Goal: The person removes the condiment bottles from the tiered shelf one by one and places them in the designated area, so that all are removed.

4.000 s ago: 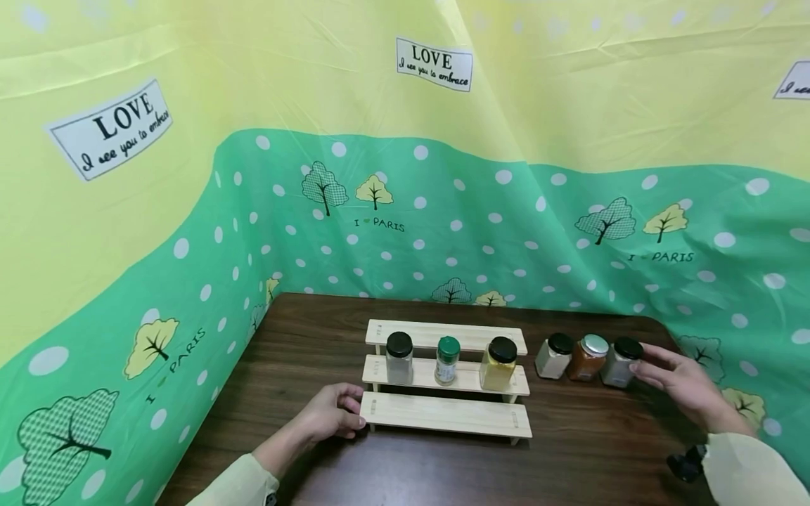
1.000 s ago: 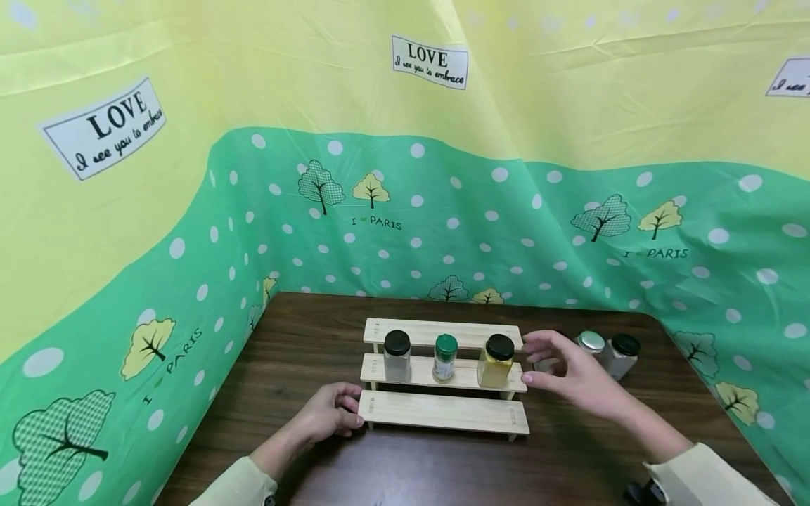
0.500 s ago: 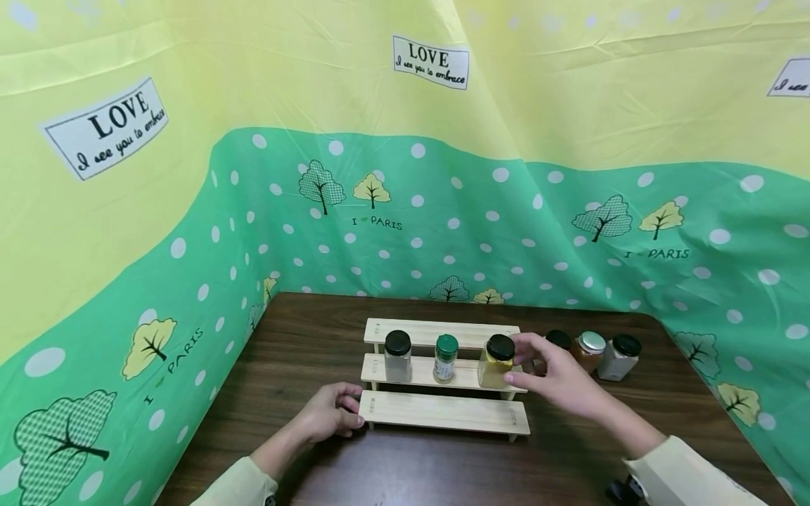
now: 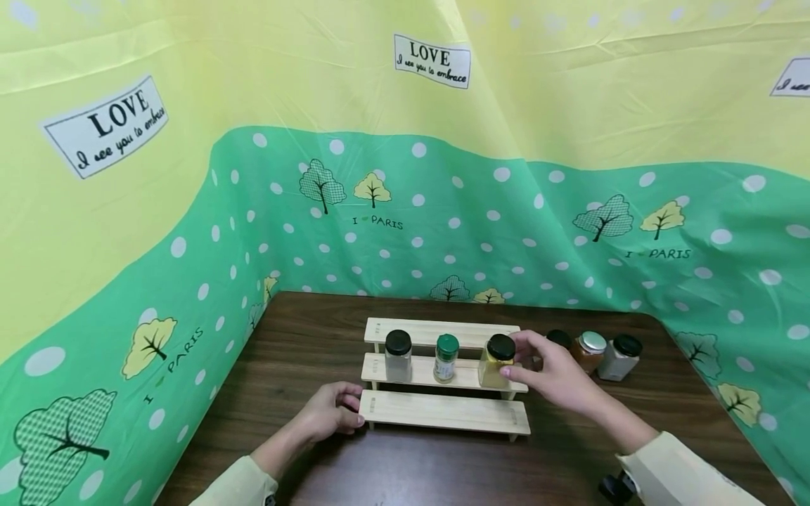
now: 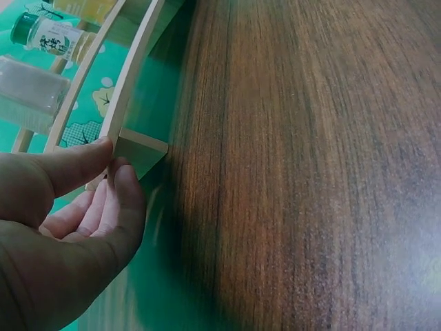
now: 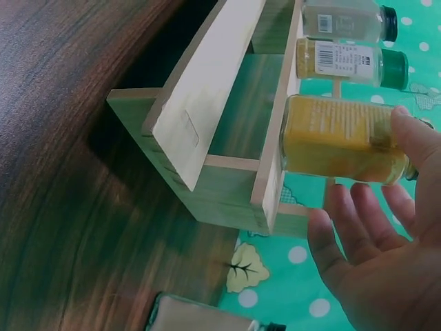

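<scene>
A three-tier wooden rack (image 4: 446,412) stands on the dark table. My left hand (image 4: 329,411) pinches the left end of its lowest shelf; thumb and forefinger meet at that board in the left wrist view. On the middle shelf are a jar of grey-white contents (image 4: 398,362), a green-capped bottle (image 4: 446,360) and a black-lidded jar of yellow powder (image 4: 492,372). Around the yellow jar's right side my right hand (image 4: 553,372) has its thumb and curled fingers. In the right wrist view the thumb (image 6: 406,131) lies on this jar near its lid.
Right of the rack stand a black-lidded jar (image 4: 558,338) partly hidden by the right hand, a silver-lidded jar of reddish spice (image 4: 590,351) and a black-lidded grey jar (image 4: 620,362). A patterned cloth (image 4: 380,260) hangs behind and beside the table (image 4: 304,330).
My right hand has moved left from the far-right grey jar to the yellow jar and closed its thumb onto it. The left hand stays at the rack's end.
</scene>
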Tool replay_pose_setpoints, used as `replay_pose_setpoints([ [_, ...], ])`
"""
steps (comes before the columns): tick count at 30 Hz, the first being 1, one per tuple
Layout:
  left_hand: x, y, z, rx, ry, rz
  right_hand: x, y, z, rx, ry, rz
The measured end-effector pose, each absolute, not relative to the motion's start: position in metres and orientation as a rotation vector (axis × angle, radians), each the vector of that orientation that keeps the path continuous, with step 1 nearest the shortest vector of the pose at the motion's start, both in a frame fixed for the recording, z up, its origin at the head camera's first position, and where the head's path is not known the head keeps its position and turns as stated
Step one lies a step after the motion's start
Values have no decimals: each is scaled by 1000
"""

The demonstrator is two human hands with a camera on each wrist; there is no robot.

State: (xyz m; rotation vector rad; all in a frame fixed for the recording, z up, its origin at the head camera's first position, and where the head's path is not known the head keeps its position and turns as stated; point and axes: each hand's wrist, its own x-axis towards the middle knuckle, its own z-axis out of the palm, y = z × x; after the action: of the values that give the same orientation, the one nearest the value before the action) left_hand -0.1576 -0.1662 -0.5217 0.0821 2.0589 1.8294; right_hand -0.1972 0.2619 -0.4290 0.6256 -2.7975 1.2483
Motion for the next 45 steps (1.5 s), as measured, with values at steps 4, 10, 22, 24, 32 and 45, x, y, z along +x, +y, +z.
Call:
replay_pose_setpoints([
  [4,-158,-166,-520,77,2065,1831,-199,262,-429,626,-2801,1282],
  [10,-159,-167,-520,54,2078,1833,-201,261,-429,626,-2800,1363],
  [22,-158,-167,-522,38,2070,1831,-201,262,-431,620,-2789,1459],
  [24,-158,-167,-522,39,2067,1832,-201,262,-432,621,-2784,1465],
  [32,-159,-166,-522,39,2072,1834,-202,263,-434,643,-2746,1495],
  [45,-156,-163,-520,23,2098,1836,-201,267,-436,645,-2673,1571],
])
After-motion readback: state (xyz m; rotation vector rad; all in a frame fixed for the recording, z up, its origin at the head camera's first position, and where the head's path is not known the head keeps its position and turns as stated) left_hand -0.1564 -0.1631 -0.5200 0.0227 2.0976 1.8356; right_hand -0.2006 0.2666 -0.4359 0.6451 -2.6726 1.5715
